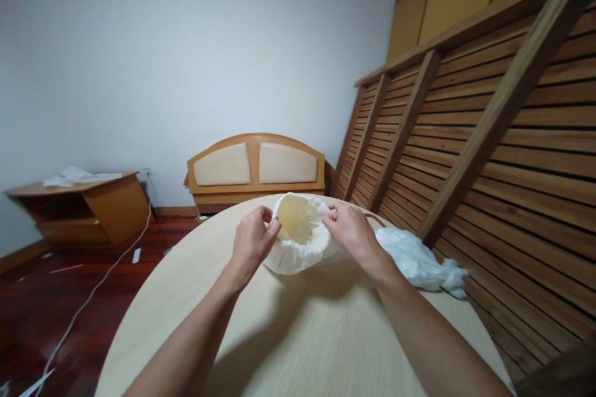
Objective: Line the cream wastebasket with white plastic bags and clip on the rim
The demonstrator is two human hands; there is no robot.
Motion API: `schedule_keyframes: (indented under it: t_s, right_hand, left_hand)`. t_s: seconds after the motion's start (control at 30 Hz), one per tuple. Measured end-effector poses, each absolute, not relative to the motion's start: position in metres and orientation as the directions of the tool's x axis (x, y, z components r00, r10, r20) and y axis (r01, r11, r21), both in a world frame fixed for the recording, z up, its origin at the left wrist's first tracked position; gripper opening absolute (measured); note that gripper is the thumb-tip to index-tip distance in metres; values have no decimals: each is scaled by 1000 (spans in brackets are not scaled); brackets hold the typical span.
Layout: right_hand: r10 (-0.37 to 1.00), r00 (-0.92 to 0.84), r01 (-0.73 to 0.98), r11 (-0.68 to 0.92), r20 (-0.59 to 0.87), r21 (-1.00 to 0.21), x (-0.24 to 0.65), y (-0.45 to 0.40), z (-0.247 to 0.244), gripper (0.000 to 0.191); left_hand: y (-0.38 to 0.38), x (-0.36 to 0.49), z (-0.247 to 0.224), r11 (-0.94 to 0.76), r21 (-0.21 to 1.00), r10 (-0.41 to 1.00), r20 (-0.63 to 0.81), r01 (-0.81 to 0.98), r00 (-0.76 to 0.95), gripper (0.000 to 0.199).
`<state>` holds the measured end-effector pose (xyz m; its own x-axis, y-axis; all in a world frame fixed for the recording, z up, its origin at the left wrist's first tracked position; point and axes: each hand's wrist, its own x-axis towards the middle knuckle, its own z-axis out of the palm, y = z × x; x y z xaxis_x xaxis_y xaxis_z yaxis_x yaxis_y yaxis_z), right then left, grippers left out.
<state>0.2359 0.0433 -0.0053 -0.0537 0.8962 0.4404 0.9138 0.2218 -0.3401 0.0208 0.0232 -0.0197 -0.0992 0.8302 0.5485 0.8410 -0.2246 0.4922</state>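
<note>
Toward the far side of the round table stands a white, thin-walled bag (295,260) with a round mouth and a crinkled rim. Its inside looks yellowish, and I cannot tell whether a container is within it. My left hand (255,239) pinches the left side of the rim between thumb and fingers. On the opposite side, my right hand (351,232) is closed on the rim too, so the mouth is held wide. A knotted white plastic bag (412,257) lies to the right, beyond my right forearm; its contents are hidden.
The pale round table (186,316) fills the foreground. Wooden slatted panels (465,155) lean close along its right side. Behind stands a headboard (255,164). At left are a low cabinet (107,211) with white sheets on top and a cable (100,285) across the floor.
</note>
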Motion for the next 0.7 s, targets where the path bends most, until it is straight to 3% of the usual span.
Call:
schedule_keyframes:
  t_s: [0.13, 0.23, 0.33, 0.43, 0.53, 0.7]
  right_hand:
    - [875, -61, 923, 232, 480, -307, 242, 46, -3, 29]
    - [848, -183, 907, 340, 497, -247, 244, 45, -3, 26]
    - [795, -330, 859, 476, 509, -186, 243, 40, -2, 21]
    - [755, -400, 813, 554, 520, -180, 237, 32, 1, 22]
    - [718, -464, 757, 626, 519, -189, 231, 24, 5, 22]
    - [707, -503, 730, 655, 498, -193, 225, 16, 9, 22]
  left_hand:
    - [10, 22, -11, -165, 454, 908, 417, 875, -45, 34]
    - [3, 21, -6, -243, 420, 861, 508, 874, -5, 54]
    - [0, 22, -2, -428, 349, 757, 643, 833, 119, 44]
    - [-1, 28, -2, -515, 300, 744, 622, 803, 244, 29]
    - [-2, 33, -4, -496, 290, 778, 567, 819, 271, 22]
    - [-3, 32, -5, -362, 284, 835, 523, 888, 173, 13]
